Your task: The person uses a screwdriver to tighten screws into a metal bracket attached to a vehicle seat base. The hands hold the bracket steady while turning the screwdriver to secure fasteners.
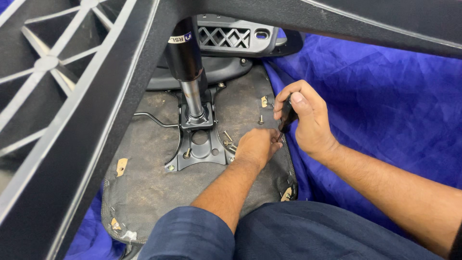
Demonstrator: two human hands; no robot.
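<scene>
The right hand (308, 120) grips a black-handled screwdriver (287, 117), fingers wrapped shut around the handle, shaft slanting down toward the edge of the upturned chair seat (144, 188). The left hand (255, 147) rests on the seat's fabric underside just beside the metal mounting plate (199, 149), fingers curled at the tool's tip; probably steadying a screw there, though the tip is hidden behind them. To drive well, the shaft wants to stand in line with the screw, not slanted, with firm downward pressure so the tip stays seated. The left fingers should guide only, clear of the tip. Loose screws (227, 138) lie near the plate, by the gas cylinder (187, 62), within reach
</scene>
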